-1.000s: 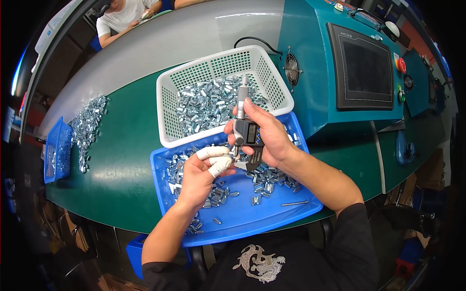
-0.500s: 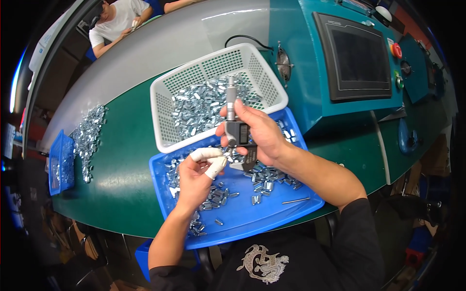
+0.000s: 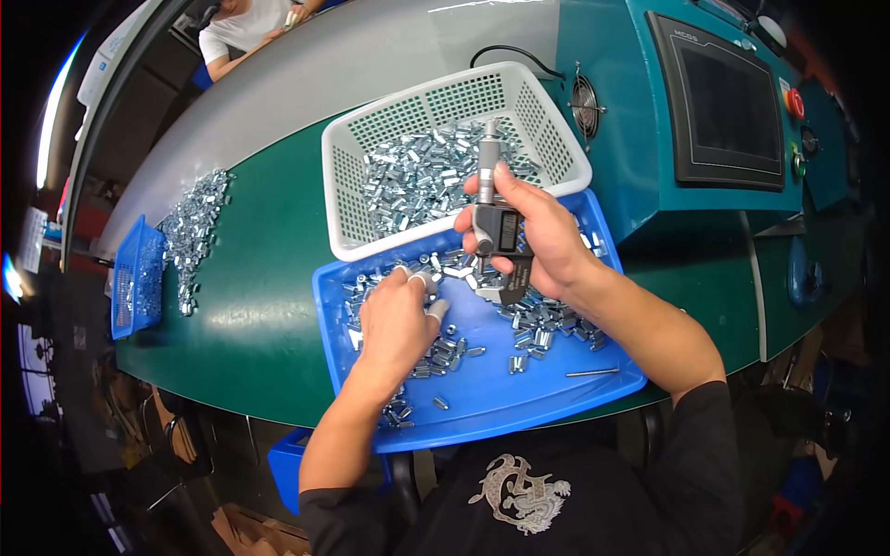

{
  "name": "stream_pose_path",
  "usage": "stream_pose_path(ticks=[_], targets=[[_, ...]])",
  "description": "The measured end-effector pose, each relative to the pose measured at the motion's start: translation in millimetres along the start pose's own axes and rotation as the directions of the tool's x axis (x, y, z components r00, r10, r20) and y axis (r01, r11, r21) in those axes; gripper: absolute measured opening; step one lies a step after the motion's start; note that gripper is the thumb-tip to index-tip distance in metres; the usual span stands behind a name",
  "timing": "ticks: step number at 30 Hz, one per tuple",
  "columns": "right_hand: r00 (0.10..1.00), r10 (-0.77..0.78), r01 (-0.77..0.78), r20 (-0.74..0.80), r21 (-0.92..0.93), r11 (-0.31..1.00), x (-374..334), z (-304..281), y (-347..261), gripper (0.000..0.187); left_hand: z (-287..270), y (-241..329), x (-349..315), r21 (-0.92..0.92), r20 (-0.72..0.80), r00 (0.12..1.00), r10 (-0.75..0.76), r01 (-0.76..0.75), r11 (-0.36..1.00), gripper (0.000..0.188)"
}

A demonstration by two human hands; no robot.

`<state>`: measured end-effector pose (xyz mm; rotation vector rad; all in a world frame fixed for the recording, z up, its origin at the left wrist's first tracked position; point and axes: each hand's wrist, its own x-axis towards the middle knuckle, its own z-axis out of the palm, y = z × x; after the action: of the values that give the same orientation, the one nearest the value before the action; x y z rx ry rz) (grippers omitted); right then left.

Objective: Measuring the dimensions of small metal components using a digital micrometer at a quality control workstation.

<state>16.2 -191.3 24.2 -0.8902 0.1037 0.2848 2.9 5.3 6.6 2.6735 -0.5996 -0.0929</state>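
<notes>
My right hand (image 3: pixel 547 236) is wrapped round a digital micrometer (image 3: pixel 505 232), held upright with its grey thimble pointing away from me. No part shows clearly between the micrometer's jaws. My left hand (image 3: pixel 399 320), with white covers on some fingertips, is low over the left side of the blue tray (image 3: pixel 491 408). Its fingers curl together beside small metal hex parts (image 3: pixel 445 352); whatever they hold is hidden. More such parts lie in loose groups on the tray. Behind the tray, a white perforated basket (image 3: pixel 338 218) holds a heap of them.
A thin metal rod (image 3: pixel 591 372) lies at the tray's right. On the green table (image 3: pixel 250 324), a heap of metal parts (image 3: pixel 195 222) sits beside a small blue basket (image 3: pixel 120 301). A teal machine (image 3: pixel 640 222) with a screen (image 3: pixel 728 111) stands at right. Another person (image 3: pixel 250 32) sits across the table.
My left hand has moved away from the micrometer's jaws, down to the parts in the tray. My right hand still holds the micrometer. The whole view has shifted slightly.
</notes>
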Motion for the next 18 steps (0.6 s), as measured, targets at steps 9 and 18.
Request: stream_pose_path(ticks=[9,18], targets=[[1.000,-0.001,0.001,0.013,0.014,1.000,0,-2,2,0.040,7,4,0,0.241,0.021,1.000,0.000,-0.005,0.971,0.019],[1.000,-0.003,0.003,0.006,0.014,1.000,-1,-3,0,0.041,6,8,0,-0.034,-0.012,0.970,0.242,-0.243,0.970,0.019]])
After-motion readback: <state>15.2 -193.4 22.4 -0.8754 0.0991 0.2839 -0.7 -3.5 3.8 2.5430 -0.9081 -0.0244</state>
